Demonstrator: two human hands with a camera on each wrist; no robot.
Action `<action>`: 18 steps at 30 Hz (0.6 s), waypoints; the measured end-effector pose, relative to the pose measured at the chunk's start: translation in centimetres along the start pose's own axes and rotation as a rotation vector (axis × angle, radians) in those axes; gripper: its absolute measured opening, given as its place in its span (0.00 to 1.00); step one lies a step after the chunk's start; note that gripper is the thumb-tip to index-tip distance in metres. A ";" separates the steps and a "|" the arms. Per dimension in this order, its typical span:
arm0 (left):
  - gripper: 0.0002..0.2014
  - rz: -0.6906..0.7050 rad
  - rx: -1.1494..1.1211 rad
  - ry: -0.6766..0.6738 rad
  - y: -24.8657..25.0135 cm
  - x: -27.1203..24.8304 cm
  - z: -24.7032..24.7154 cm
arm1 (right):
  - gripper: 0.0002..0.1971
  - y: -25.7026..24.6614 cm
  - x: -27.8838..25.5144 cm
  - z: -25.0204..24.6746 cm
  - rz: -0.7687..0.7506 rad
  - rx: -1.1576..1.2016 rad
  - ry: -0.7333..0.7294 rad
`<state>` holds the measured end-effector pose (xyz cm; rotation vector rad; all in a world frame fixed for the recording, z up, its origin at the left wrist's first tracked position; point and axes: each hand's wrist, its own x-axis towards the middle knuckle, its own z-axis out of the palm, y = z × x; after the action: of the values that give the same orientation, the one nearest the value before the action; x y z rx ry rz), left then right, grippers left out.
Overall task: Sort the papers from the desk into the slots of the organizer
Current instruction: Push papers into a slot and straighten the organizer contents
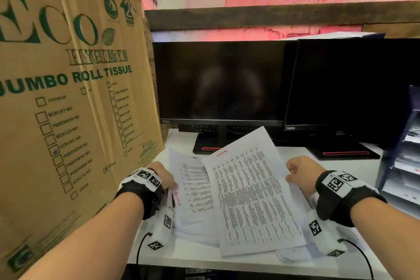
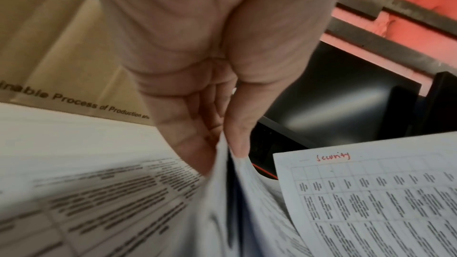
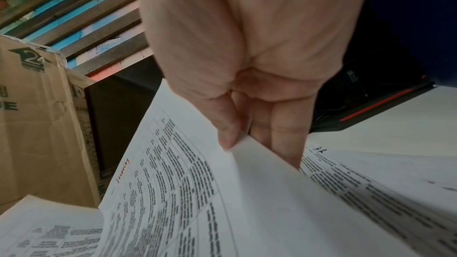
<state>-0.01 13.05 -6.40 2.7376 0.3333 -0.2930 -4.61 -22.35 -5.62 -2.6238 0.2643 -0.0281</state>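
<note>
A loose pile of printed papers (image 1: 195, 191) lies on the white desk (image 1: 341, 163). My right hand (image 1: 298, 174) pinches the right edge of a sheet with a table and red "Security" writing (image 1: 252, 193), lifted and tilted over the pile; thumb on top, fingers beneath, as the right wrist view shows (image 3: 249, 144). My left hand (image 1: 167, 179) pinches the left edge of a few sheets in the pile (image 2: 222, 163). The organizer (image 1: 406, 157), dark-framed with stacked trays of papers, stands at the right edge.
A big cardboard box (image 1: 68, 98) marked "Jumbo Roll Tissue" stands close at the left. Two dark monitors (image 1: 222, 84) (image 1: 354, 88) stand behind the papers on stands with red stripes. Cables hang from both wrists over the desk's front edge.
</note>
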 end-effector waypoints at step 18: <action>0.08 0.179 0.018 0.046 0.4 1.3 1.1 | 0.08 0.9 0.1 0.4 -0.001 0.104 0.022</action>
<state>1.12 12.49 -7.61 2.7718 0.0969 -0.1864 -4.60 -22.94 -6.44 -2.5215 0.2626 -0.0697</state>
